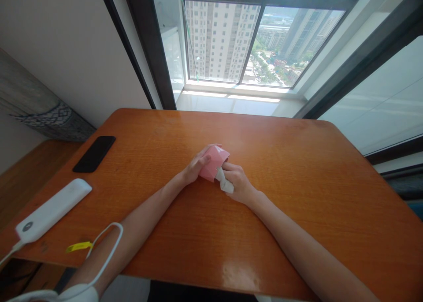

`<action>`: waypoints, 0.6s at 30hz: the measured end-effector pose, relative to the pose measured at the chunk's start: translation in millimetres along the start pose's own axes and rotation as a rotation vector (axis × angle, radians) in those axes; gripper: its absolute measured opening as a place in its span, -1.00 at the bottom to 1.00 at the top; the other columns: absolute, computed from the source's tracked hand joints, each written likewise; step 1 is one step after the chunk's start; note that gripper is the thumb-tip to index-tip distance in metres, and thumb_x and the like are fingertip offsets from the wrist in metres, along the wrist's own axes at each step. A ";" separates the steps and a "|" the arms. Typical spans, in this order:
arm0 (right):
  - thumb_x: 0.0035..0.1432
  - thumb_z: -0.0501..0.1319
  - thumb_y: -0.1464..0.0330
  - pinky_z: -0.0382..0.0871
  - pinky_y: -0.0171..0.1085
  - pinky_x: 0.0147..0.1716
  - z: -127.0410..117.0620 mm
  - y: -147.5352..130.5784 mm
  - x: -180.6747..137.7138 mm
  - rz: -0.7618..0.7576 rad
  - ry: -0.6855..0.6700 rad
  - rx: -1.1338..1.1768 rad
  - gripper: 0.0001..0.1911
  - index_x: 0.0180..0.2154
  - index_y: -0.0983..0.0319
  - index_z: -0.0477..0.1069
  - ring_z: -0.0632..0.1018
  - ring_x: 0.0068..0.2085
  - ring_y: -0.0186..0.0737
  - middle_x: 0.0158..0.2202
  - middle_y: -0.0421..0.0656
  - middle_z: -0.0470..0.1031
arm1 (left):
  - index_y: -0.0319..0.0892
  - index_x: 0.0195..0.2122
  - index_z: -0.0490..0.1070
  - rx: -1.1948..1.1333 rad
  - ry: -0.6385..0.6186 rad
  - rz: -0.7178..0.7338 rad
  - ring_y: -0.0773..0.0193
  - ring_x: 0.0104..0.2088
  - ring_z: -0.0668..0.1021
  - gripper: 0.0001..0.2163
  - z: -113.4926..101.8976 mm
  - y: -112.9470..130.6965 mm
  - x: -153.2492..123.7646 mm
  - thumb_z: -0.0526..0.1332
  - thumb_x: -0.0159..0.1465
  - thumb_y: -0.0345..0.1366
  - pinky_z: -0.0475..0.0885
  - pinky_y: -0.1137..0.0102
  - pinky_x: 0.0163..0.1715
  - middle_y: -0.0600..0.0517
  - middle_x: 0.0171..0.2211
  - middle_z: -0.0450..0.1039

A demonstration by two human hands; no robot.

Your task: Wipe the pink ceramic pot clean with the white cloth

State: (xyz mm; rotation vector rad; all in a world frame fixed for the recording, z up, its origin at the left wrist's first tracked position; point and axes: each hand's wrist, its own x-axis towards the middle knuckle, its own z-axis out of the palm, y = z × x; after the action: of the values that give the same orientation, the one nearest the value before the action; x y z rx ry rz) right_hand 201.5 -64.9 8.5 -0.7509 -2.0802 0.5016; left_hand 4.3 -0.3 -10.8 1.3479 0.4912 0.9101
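Note:
A folded piece of pink paper (214, 162) with a white underside rests on the orange wooden table (297, 174), near its middle. My left hand (193, 169) grips the paper's left side, fingers curled over it. My right hand (238, 182) pinches the paper's lower right part, where a white flap sticks out. Both hands are closed on the paper, and the two forearms lie on the table.
A black phone (94, 154) lies flat at the table's left. Nearer me on the left lies a white power bank (53, 210) with a white cable (109, 240) and a yellow tag (78, 247). Large windows stand beyond the far edge.

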 end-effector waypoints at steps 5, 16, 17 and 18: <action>0.29 0.19 0.45 0.27 -0.28 -0.41 2.3 -1.2 1.7 0.127 0.069 0.164 -0.74 -0.47 0.17 0.47 0.42 -0.42 -0.26 -0.40 -0.19 0.45 | -0.15 0.40 0.37 0.012 -0.013 -0.029 -0.14 0.11 0.67 -0.24 -2.2 2.3 0.8 0.24 0.37 0.29 0.55 0.16 0.07 -0.19 0.14 0.64; 0.07 0.44 0.31 0.32 -0.32 -0.61 11.4 9.1 -1.8 0.676 0.257 0.903 -0.87 -0.44 0.22 0.62 0.44 -0.59 -0.29 -0.53 -0.21 0.58 | -0.03 0.48 0.32 0.018 -0.068 -0.045 -0.13 0.21 0.60 -0.21 -2.4 1.1 -0.6 0.14 0.41 0.38 0.52 0.10 0.18 -0.18 0.31 0.52; 0.01 0.45 0.34 0.41 -0.28 -0.59 13.3 10.5 -1.4 0.729 0.298 1.015 -0.91 -0.40 0.23 0.64 0.50 -0.57 -0.24 -0.51 -0.20 0.61 | -0.03 0.49 0.31 0.013 -0.068 -0.045 -0.15 0.22 0.59 -0.20 -2.2 -0.1 -0.7 0.13 0.41 0.39 0.52 0.08 0.20 -0.18 0.32 0.51; -0.04 0.46 0.38 0.50 -0.25 -0.56 14.6 11.7 -0.8 0.775 0.340 1.113 -0.88 -0.36 0.23 0.65 0.56 -0.55 -0.18 -0.49 -0.19 0.65 | -0.02 0.49 0.30 0.007 -0.062 -0.044 -0.16 0.23 0.59 -0.20 -1.9 -1.0 -0.8 0.12 0.41 0.40 0.51 0.05 0.22 -0.18 0.32 0.51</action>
State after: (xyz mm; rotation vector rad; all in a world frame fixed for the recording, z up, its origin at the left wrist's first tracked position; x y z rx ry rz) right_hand 193.7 -58.0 -7.1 -0.8112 -0.8580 1.6267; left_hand 2.6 0.3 -12.3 1.3630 0.4751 0.8293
